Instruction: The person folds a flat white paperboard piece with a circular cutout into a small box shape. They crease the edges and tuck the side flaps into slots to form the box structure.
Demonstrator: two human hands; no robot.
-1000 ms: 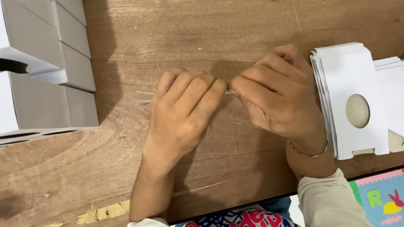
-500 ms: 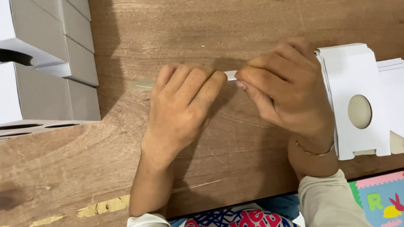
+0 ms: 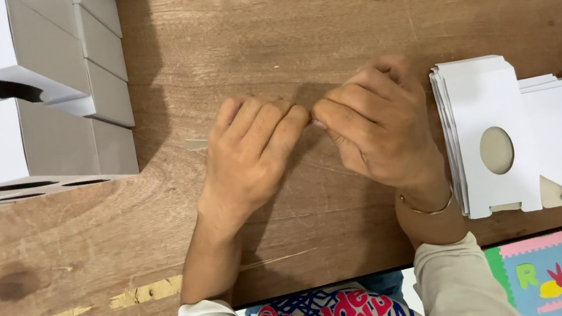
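Left hand [image 3: 253,157]: pressed on a flat cardboard strip [image 3: 196,144], mid-frame.
Right hand [image 3: 377,124]: pinching the strip's other end.
Desk [image 3: 322,16]: brown wood.

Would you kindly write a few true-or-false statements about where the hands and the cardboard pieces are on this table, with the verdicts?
1. The left hand and right hand meet fingertip to fingertip over the wooden table. True.
2. A stack of flat white box blanks with an oval cut-out lies beside the right hand. True.
3. The folded white boxes are stacked at the right edge. False: they stand on the left.
4. A thin cardboard strip sticks out from under the left hand. True.
5. The right wrist is bare. False: it wears a thin bracelet.
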